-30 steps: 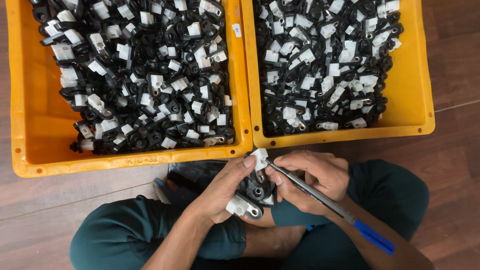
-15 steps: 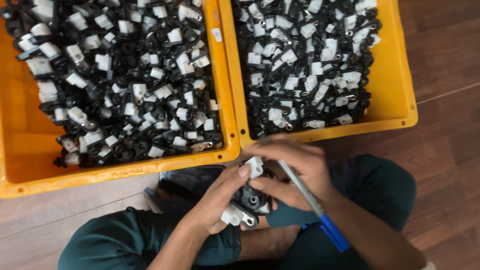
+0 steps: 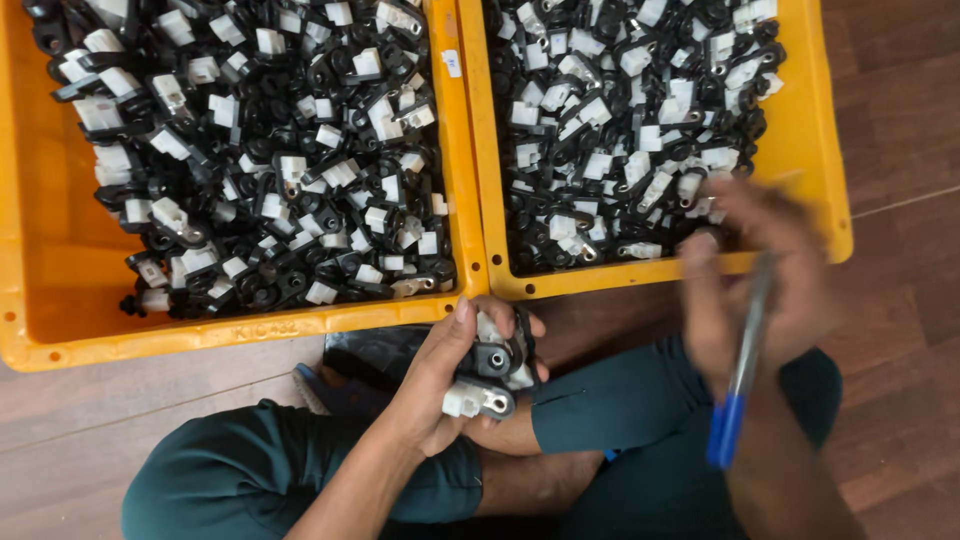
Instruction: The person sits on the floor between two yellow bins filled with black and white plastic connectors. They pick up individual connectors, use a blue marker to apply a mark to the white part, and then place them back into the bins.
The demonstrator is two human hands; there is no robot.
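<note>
Since a moment ago the right hand (image 3: 760, 270) has swung, blurred, from the lap to the right bin (image 3: 820, 200), fingers gripping a blue-handled tool (image 3: 738, 385). Over the lap, the left hand (image 3: 450, 375) has its fingers clenched round a stack of black-and-white parts (image 3: 490, 375), keeping them together.

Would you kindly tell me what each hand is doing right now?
Left hand: closed on a bundle of black-and-white parts.
Right hand: blurred, gripping a blue-handled tool.

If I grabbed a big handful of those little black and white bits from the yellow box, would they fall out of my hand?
Probably some would. The black and white parts look small, hard and odd-shaped, so a heap likely slides and spills. They look light; the left hand grips a few at once. Their rings and tabs may snag together, so extras might lift out of the left yellow bin.
</note>
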